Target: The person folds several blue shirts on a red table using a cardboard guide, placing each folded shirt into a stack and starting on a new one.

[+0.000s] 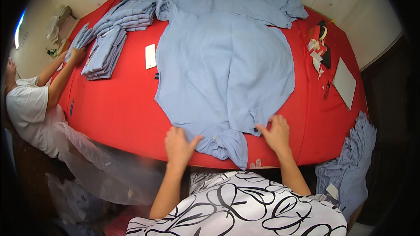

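A light blue shirt [225, 65] lies spread on a red-covered table, its sleeves toward the far side. At the near edge its collar end [225, 144] is bunched and hangs slightly over the table edge. My left hand [178, 147] is beside this bunched part, fingers curved and apart, the thumb reaching to the cloth. My right hand [277, 135] is at the shirt's near right edge, thumb on or just beside a small dark piece [256, 129], fingers spread. Neither hand visibly grips the cloth.
Folded blue shirts [105, 52] are stacked at the left, where another person [33, 105] handles one. A white card [150, 56] lies left of the shirt. Small scraps [316, 59] and a white board [344, 83] lie right. More blue garments [350, 166] are piled at lower right.
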